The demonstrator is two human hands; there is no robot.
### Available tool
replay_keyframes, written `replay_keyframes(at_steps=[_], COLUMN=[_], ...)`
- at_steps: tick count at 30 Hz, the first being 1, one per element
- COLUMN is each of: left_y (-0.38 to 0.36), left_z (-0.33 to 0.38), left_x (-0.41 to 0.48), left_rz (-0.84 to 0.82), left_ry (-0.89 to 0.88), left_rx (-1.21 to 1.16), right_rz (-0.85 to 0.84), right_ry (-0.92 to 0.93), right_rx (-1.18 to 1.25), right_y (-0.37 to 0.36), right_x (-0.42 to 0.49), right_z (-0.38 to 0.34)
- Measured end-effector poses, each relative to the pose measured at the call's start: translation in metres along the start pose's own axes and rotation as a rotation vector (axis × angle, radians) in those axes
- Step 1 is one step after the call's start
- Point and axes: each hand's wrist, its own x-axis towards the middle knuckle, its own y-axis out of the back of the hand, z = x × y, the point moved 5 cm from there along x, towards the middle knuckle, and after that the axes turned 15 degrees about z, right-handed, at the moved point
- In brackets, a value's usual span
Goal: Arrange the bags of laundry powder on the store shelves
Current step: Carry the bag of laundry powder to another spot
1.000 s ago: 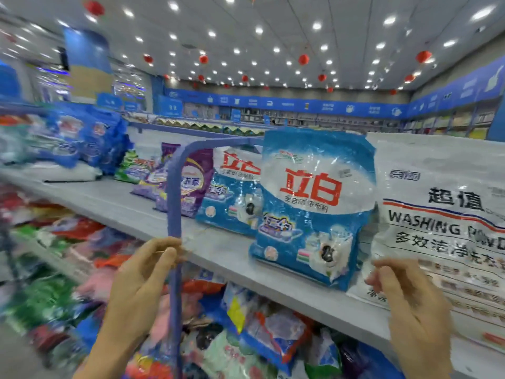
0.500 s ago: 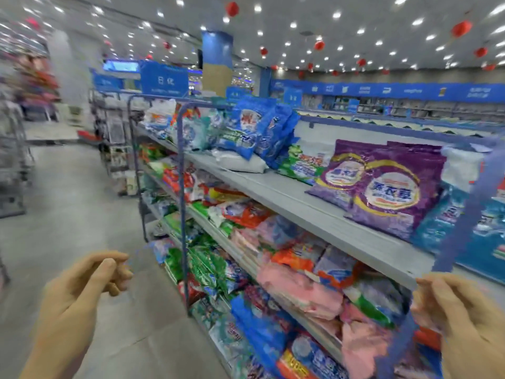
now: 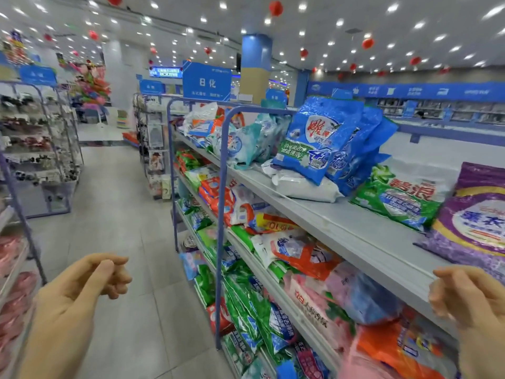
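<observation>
On the top shelf (image 3: 341, 228), blue bags (image 3: 314, 143) lean upright beside a green bag (image 3: 396, 198) and a purple bag (image 3: 475, 220) lying tilted. Left hand (image 3: 82, 291) and right hand (image 3: 470, 302) hang before the shelf, fingers loosely curled, holding nothing.

- The aisle floor (image 3: 117, 214), left of centre, lies open back to the far displays. The left hand (image 3: 82, 285) hovers over it at lower left.
- A wire rack (image 3: 41, 149) bounds the aisle at the left edge.
- A blue post (image 3: 220, 214) stands upright at centre in front of the shelves, with a second post (image 3: 170, 160) farther back.
- The top shelf (image 3: 341, 231) has a bare grey strip along its front, from centre to lower right, open from above.
- Behind that strip stand leaning blue bags (image 3: 314, 143), a flat white bag (image 3: 303, 187) and a green bag (image 3: 396, 198). A purple bag (image 3: 475, 220) at the right edge comes closest to the front.
- The lower-shelf bags (image 3: 297, 250) are packed tight and bulge over the shelf edges.
</observation>
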Motion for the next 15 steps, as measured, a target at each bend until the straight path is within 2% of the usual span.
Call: replay_keyframes(at_steps=[9,15], left_y=[-0.142,-0.251], left_z=[-0.058,-0.081], left_x=[0.114,0.161], left_rz=[-0.113,-0.283], left_ry=[-0.004,-0.029], left_rx=[-0.072,-0.164], right_rz=[-0.005,0.02], right_ry=[0.046,0.122], right_rx=[-0.018,-0.141], right_y=[-0.095,-0.132], right_x=[0.098,0.126], right_z=[0.051,0.057])
